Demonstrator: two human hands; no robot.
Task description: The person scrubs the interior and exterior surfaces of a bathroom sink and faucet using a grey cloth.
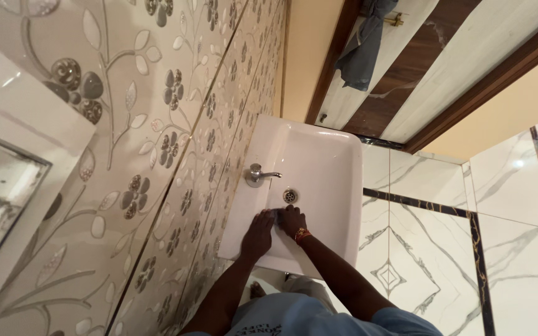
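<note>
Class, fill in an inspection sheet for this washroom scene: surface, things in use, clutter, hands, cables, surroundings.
Surface: white wash basin, wall-mounted, drain open.
Things in use: something small and greyish between the hands at the basin's near side; its kind is unclear.
Clutter: nothing seen in the basin.
Hands: left hand and right hand are together in the basin; grip unclear.
Cables: nothing seen.
Surroundings: metal tap, floral wall tiles, marble floor tiles, blue-grey cloth hanging on the door.

Light blue short-sleeved shirt (306,317), bare forearms, orange-red bracelet (302,234) on right wrist
</note>
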